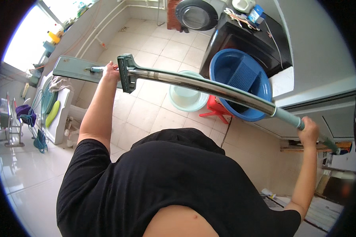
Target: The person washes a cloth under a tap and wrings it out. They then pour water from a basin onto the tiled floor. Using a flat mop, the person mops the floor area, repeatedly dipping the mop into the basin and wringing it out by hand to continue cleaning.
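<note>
A flat mop [209, 89] with a shiny metal pole and grey-green grips is held up slantwise across my view. Its long, flat head plate [77, 68] points to the left, and a dark green squeezer collar [126, 74] sits on the pole beside it. Close to the joint of the head, my left hand [111, 72] is closed round the mop; the collar hides part of its fingers. My right hand [308, 133] grips the pale grey-green handle near the other end. No cloth pad can be made out on the plate.
A blue basin [218, 65] with a built-in washboard stands by a red stool [214, 107] and a pale green basin [178, 103]. Behind is a black washing machine [215, 47] with small items on top. A white sink [65, 106] stands left, and pipes line the wall.
</note>
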The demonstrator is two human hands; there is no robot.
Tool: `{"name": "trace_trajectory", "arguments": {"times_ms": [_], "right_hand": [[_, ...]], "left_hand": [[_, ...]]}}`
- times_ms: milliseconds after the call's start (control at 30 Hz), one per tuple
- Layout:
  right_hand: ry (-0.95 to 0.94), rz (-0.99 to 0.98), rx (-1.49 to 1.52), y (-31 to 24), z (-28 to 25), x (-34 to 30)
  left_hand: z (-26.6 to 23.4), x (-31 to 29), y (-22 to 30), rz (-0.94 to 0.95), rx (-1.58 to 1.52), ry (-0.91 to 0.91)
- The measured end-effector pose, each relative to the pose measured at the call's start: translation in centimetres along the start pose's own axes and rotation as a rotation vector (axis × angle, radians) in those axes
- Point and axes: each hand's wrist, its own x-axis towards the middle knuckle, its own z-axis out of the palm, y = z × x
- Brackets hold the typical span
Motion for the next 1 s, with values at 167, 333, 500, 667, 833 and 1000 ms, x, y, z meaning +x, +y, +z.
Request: {"name": "trace_trajectory", "arguments": {"times_ms": [167, 333, 500, 667, 833, 1000], "right_hand": [[-1.087, 0.005, 0.487, -1.3, 0.1, -0.6], [0.201, -0.022, 0.102, -3.3, 0.3, -0.1], [0.432, -0.066, -0.212, -1.3, 1.1, -0.2], [-0.011, -0.037, -0.021, -3.7, 2.6, -1.1], [-0.603, 0.034, 0.321, -5.3, 4.9, -3.0], [-0.953, 0.149, 0.376, -7.8, 5.1, -4.0]], "left_hand": [[-1.4, -0.7, 1.0, 0.109, 0.044, -0.283], [-1.5, 2.6, 3.3, 0.029, -0.078, -0.137], [0.0, -2.9, 0.8, -0.019, -0.254, 0.010], [-1.1, -5.0, 1.3, 0.075, -0.254, -0.224], [-2.2, -5.7, 2.6, 0.123, -0.242, -0.527], [-1.8, -6.3, 2.4, 0.135, -0.212, -0.502]]}}
